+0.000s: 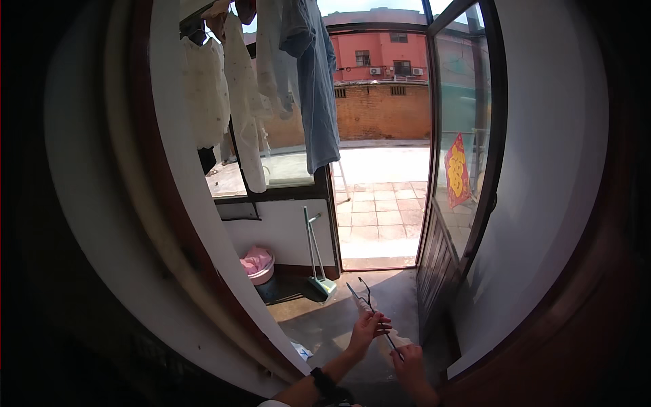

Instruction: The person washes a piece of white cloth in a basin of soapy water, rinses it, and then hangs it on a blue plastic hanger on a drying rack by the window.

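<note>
A dark clothes hanger (385, 333) slants across the lower middle of the view, its hook end pointing toward the doorway. My left hand (365, 330) grips it partway along, and a dark band circles that wrist. Lower and to the right, my right hand (408, 358) is closed around the hanger's near end. Pale, thin cloth (402, 340), seemingly a garment, hangs about the hanger between and beyond my hands. My fingers and the folds hide how the cloth sits on it.
Clothes, including a blue garment (319, 102), hang at upper left. Ahead, a glazed door (460, 152) stands ajar onto a tiled yard (381, 208). A broom and dustpan (321, 287) lean near a pink basin (262, 274) holding pink cloth. A white bag (302, 351) lies by the left wall.
</note>
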`<state>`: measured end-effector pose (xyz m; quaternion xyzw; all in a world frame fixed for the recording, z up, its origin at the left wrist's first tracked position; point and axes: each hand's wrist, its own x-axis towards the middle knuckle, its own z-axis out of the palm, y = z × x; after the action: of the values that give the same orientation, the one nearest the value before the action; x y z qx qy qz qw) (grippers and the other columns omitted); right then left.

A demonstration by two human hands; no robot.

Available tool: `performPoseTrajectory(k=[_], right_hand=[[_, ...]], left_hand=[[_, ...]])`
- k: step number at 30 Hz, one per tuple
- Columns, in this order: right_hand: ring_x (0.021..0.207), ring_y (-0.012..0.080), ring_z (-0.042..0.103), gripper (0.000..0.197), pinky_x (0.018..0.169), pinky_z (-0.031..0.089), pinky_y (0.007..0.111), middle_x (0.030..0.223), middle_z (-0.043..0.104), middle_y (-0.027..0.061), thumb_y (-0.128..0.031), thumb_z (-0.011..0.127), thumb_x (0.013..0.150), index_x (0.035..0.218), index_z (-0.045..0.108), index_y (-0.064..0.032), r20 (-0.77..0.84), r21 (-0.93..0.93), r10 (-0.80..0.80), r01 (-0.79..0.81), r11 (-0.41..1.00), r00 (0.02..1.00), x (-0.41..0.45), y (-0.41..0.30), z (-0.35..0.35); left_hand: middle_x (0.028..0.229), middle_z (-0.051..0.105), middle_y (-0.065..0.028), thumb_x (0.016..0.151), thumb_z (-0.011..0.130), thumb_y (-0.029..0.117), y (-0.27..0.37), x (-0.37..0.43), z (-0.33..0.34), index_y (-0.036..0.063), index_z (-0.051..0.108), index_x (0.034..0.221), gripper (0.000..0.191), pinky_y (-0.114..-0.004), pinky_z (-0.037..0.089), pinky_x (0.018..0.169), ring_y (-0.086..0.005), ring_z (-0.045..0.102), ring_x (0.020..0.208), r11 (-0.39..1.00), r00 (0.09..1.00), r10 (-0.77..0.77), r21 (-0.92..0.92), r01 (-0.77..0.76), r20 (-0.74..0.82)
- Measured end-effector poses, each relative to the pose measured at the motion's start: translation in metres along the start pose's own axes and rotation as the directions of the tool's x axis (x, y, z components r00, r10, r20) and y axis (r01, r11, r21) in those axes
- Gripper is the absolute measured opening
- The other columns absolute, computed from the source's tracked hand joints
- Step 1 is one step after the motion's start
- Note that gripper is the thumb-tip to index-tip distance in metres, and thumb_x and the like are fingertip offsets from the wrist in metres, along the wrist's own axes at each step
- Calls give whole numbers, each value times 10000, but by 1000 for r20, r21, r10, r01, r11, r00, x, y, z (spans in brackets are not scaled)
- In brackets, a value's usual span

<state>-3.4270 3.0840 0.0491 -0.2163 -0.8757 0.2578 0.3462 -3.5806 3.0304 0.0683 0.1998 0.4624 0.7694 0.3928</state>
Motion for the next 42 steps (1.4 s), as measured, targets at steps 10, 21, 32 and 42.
performPoseTrajectory(k=[10,21,32,42], right_hand=[[604,217,512,264,586,398,288,641,526,97,-117,441,866,633,523,-26,2,429,211,-191,883,978,77,14,-2],[592,84,435,263,575,355,224,626,474,8,-188,419,919,717,486,-34,-191,674,102,55,737,976,284,-4,-51],[630,288,583,316,583,434,366,655,585,148,-243,419,884,770,562,15,-696,238,-123,388,890,708,615,-83,-141],[737,345,623,374,665,510,434,741,616,221,-261,373,885,756,591,14,-794,-409,-523,366,836,309,799,-234,-181]], left_hand=[[1144,549,-157,943,327,368,37,84,-5,15,392,1245,469,-356,497,779,-251,595,924,980,975,-106,185,69,196],[995,609,-130,942,363,251,60,127,-149,23,475,1081,289,-318,515,689,-223,630,761,967,940,112,252,-29,-323],[914,618,-81,902,431,206,77,140,-221,81,528,1041,211,-274,503,548,-161,599,650,948,860,259,287,-139,-439],[1004,614,-66,885,470,261,34,158,-335,120,506,1117,274,-252,484,562,-163,595,655,948,763,250,312,-67,-596]])
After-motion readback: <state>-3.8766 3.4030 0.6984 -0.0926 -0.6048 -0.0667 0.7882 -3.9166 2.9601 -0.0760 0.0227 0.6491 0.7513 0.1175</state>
